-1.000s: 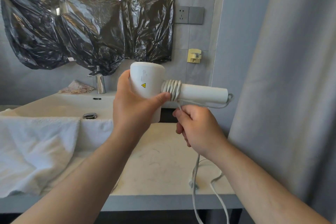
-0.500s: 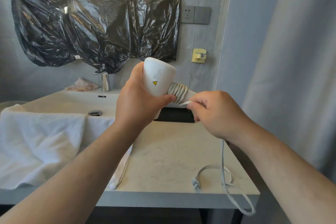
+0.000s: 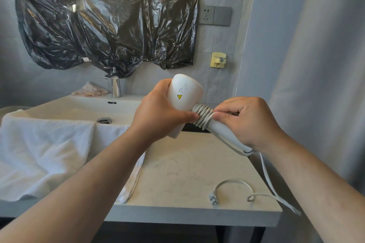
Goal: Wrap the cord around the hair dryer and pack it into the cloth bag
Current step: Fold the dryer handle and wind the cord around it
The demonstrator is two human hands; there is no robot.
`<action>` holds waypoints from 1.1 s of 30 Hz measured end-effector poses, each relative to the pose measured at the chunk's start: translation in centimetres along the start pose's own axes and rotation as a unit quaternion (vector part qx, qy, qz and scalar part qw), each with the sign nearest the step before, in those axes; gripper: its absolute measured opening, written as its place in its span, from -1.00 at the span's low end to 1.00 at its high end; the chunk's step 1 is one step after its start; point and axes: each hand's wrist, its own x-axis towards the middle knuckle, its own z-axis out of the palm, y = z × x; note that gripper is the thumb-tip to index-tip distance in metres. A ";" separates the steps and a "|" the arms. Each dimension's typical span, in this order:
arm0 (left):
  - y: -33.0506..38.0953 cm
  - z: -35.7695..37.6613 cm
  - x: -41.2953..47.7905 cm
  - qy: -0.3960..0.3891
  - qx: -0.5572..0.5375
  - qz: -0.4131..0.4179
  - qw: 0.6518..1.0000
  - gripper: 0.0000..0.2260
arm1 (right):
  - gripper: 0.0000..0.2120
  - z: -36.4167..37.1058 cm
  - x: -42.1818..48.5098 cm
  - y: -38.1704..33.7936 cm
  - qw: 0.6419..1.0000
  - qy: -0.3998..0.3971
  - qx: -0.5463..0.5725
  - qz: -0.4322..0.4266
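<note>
hair dryer (image 3: 184,94), white, cord-wound handle

A pale stone counter (image 3: 177,165) carries a rumpled white towel (image 3: 45,156) draped on its left, and the cord's plug (image 3: 213,199) with loose cord (image 3: 233,183) near the right front edge.

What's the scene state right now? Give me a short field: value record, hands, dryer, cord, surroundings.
left hand: grips the hair dryer by its head
right hand: pinches the cord against the handle, beside the coils
cord coils: several turns around the handle, next to the head
cord slack: hangs off the countertop edge, loops back up
plug: lies loose on the countertop
white towel: draped over the sink front
cloth bag: not in view
</note>
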 end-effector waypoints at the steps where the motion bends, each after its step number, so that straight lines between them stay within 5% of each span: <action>1: 0.0 0.1 0.0 -0.001 0.003 -0.001 1.000 -0.19 | -0.96 0.2 -0.1 -0.1 1.000 0.010 0.002 0.017; 6: -0.2 0.1 0.0 -0.010 0.010 0.008 1.000 -0.21 | -0.97 0.3 -0.3 -0.2 0.994 0.017 0.042 0.101; 15: -0.2 -0.8 0.4 -0.074 -0.051 0.010 0.996 -0.23 | -0.88 -0.9 0.5 0.6 0.963 -0.090 0.181 0.177; 18: -0.7 -0.9 0.3 -0.092 -0.081 0.001 0.992 -0.22 | -0.88 -0.8 0.2 1.3 0.918 -0.153 0.299 0.211; 22: -1.2 -0.8 -0.2 -0.111 -0.131 -0.030 0.985 -0.27 | -0.58 0.0 -0.2 3.0 0.855 -0.186 0.429 0.224; 25: -1.3 -0.5 -0.2 -0.118 -0.192 -0.070 0.972 -0.26 | -0.55 0.9 -0.3 3.1 0.816 -0.162 0.503 0.234; 29: -1.3 -0.2 -0.2 -0.113 -0.238 -0.097 0.960 -0.28 | -0.54 2.4 -1.5 2.7 0.714 -0.082 0.639 0.273; 33: -1.3 0.0 -0.6 -0.113 -0.276 -0.107 0.949 -0.39 | -0.56 3.1 -1.8 2.5 0.692 -0.049 0.678 0.244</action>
